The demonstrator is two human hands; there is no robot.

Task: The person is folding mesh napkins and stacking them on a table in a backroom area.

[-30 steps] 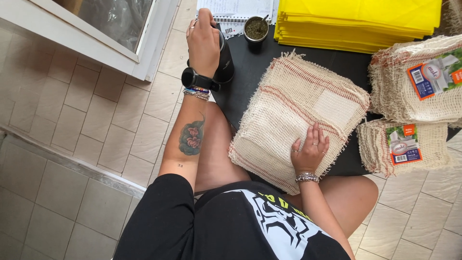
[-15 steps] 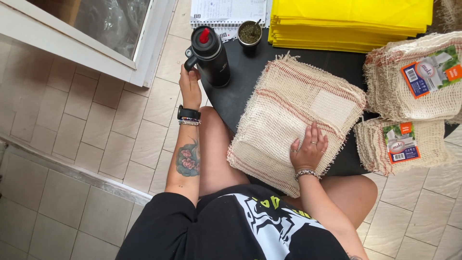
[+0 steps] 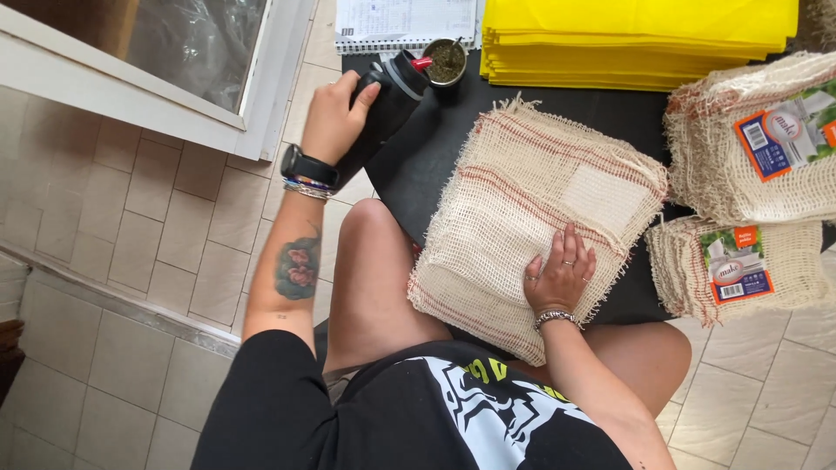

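The left hand [image 3: 335,117] is wrapped around a black flask [image 3: 383,109], fingers closed on its body, tilting it so the spout points toward 2 o'clock at the small cup [image 3: 446,61] of green herb just beside it. To pour well, the judgement is that the tilt should stay shallow and the spout close over the cup's rim, since the notebook [image 3: 405,22] lies touching range at 12 o'clock and a spill would reach it. The right hand [image 3: 562,274] lies flat and open, palm down, fingers spread on a stack of mesh cloths [image 3: 531,204] resting on a black board [image 3: 435,161] across the lap; it holds nothing, only presses. At 1 o'clock sits a pile of yellow sheets [image 3: 640,39]; at 3 o'clock, two labelled cloth bundles [image 3: 758,144].

Whether liquid is running cannot be told. The flask's lower half is hidden behind the left hand, the yellow pile and upper bundle are cut by the frame, and the cup's depth is unclear.
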